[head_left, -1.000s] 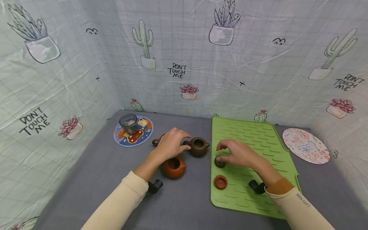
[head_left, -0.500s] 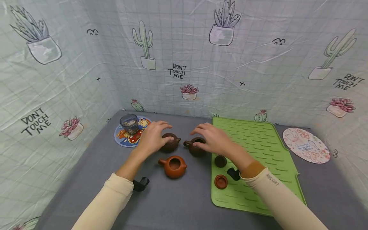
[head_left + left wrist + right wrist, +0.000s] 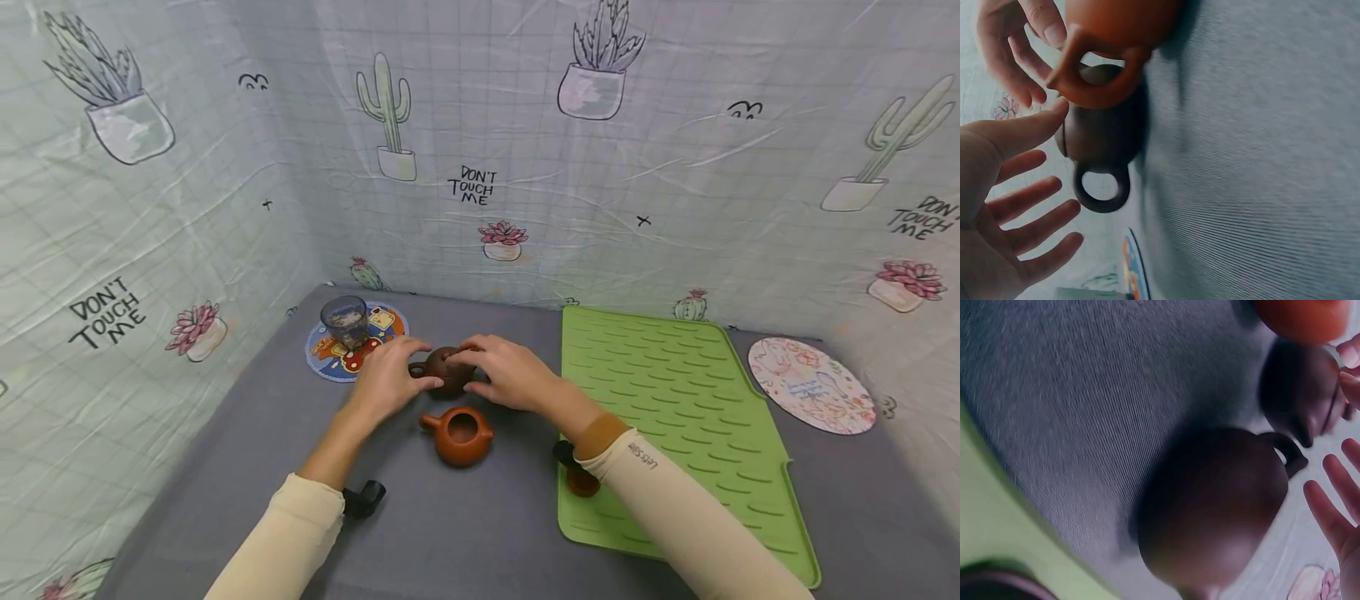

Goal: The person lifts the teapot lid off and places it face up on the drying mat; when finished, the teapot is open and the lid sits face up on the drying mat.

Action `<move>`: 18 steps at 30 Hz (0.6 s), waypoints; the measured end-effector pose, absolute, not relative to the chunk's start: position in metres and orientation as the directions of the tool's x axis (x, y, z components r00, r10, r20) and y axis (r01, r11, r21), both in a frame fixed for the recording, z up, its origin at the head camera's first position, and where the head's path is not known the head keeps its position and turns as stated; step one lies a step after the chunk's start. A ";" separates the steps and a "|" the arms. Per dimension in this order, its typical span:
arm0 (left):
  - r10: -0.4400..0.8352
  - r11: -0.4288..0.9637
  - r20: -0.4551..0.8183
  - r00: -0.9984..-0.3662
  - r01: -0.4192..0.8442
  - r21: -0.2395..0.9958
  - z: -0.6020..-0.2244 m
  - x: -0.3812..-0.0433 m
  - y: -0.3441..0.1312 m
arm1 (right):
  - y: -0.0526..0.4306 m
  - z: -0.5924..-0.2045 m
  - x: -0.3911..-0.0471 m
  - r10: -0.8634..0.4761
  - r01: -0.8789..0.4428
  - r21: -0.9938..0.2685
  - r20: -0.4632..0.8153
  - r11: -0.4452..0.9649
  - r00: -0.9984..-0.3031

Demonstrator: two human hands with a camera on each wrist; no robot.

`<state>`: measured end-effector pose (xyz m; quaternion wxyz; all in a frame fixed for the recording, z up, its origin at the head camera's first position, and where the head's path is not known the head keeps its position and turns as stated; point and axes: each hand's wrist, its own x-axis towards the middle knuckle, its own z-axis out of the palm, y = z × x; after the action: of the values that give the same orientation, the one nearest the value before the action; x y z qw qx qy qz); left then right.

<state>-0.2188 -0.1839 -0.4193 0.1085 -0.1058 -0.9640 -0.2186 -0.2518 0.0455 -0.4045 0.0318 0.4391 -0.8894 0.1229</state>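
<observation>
A dark brown teapot (image 3: 450,372) with its lid on stands between my two hands. From the left, my left hand (image 3: 386,379) reaches beside it with fingers spread, the thumb close to the lid's edge in the left wrist view. My right hand (image 3: 517,375) hovers at the pot's right side, fingers loosely bent and gripping nothing. Nearer me is a lidless orange clay teapot (image 3: 462,437), its handle pointing left. A second dark teapot (image 3: 1216,506) stands below my right hand in the right wrist view; in the head view that hand hides most of it.
On the right, a green ridged mat (image 3: 645,358) bears an orange lid (image 3: 582,482), partly behind my wrist strap; a dark lid there is hidden by my arm. A glass (image 3: 346,321) stands on a blue coaster (image 3: 327,364) at back left. A pale round coaster (image 3: 810,385) lies far right.
My right hand has left the dark lid on the mat and moved left, past the open dark teapot, to the lidded one. My left hand drew back left, then settled beside it.
</observation>
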 end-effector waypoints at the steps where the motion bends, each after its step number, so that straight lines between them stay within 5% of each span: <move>1: 0.151 0.883 0.249 -0.957 0.244 0.401 -0.421 -0.219 -0.184 | 0.044 -0.406 -0.252 -0.776 -0.790 -0.192 0.160 0.582 -0.610; 18: 0.145 0.901 0.214 -0.966 0.218 0.375 -0.435 -0.218 -0.188 | 0.028 -0.419 -0.254 -0.772 -0.785 -0.163 0.144 0.598 -0.619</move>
<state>-0.2181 -0.1883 -0.4346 0.0906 -0.0936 -0.9707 -0.2021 -0.2545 0.0285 -0.4194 0.0294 0.4356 -0.8934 0.1055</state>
